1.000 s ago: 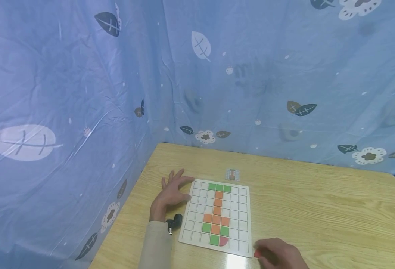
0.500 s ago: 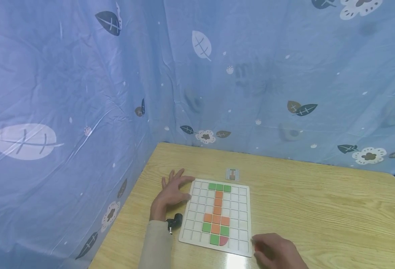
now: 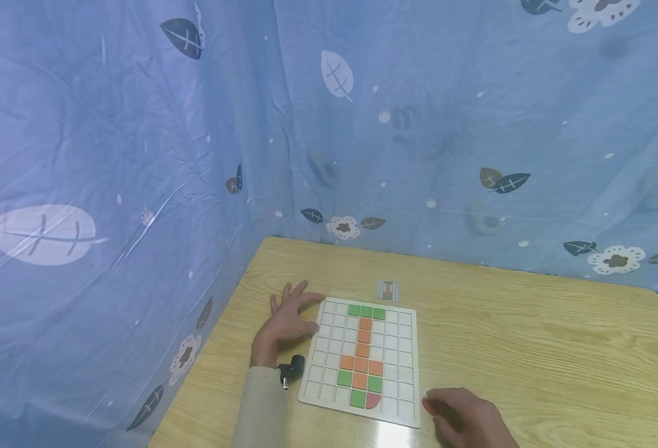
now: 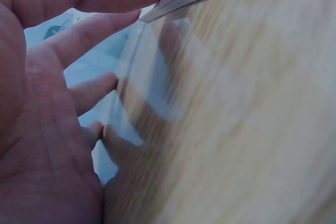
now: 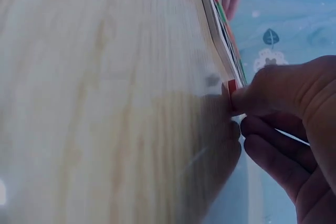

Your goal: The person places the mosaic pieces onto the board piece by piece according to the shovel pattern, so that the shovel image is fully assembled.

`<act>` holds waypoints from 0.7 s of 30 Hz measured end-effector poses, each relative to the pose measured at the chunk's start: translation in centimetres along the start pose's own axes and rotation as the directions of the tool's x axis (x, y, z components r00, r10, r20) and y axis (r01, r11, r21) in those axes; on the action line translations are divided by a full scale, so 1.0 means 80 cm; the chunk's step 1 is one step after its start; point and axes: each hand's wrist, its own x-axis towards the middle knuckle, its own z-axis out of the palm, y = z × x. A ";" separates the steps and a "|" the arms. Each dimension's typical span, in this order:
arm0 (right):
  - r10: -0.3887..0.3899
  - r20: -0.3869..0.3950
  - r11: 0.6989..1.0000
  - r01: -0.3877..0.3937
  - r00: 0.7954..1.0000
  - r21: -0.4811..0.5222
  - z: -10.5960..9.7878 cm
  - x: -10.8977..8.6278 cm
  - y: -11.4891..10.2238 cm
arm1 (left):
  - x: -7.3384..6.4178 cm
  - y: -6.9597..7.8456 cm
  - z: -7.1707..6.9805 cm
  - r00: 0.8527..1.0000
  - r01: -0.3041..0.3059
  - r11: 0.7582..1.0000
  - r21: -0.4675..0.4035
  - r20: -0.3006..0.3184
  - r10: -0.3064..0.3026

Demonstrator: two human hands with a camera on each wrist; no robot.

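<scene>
A white gridded board (image 3: 398,358) lies on the table, bearing green squares (image 3: 367,312), orange squares (image 3: 361,364) and a pinkish-red quarter-round piece (image 3: 373,401) near its front edge. Just off the board's front right corner, my right hand (image 3: 466,414) pinches a small red piece (image 5: 232,88) between thumb and fingers. Most of that piece is covered, so its full shape cannot be told. My left hand (image 3: 287,320) touches the board's left edge with thumb and index finger. Its other fingers are spread over the table.
Behind the board lies a small card (image 3: 388,290) printed with a grid pattern. A small black device (image 3: 292,368) is beside the left wrist. Blue patterned cloth (image 3: 396,137) hangs along the back and left of the wooden table (image 3: 530,336).
My right hand, with the red piece, has shifted slightly away from the body along the board's right edge. The left hand and the pieces on the board look unchanged.
</scene>
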 end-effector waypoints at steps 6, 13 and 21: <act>-0.030 0.038 0.998 0.028 0.999 0.055 0.001 0.001 0.002 | -0.001 0.000 0.001 1.000 0.000 1.000 -0.009 0.004 0.000; -0.078 0.003 0.997 0.078 0.997 -0.004 0.001 0.002 0.008 | -0.002 0.001 0.001 1.000 0.001 1.000 -0.013 0.003 -0.001; -0.234 -0.032 0.966 0.236 0.972 0.105 -0.006 0.018 0.014 | -0.002 0.001 0.000 1.000 -0.003 1.000 -0.009 0.004 0.003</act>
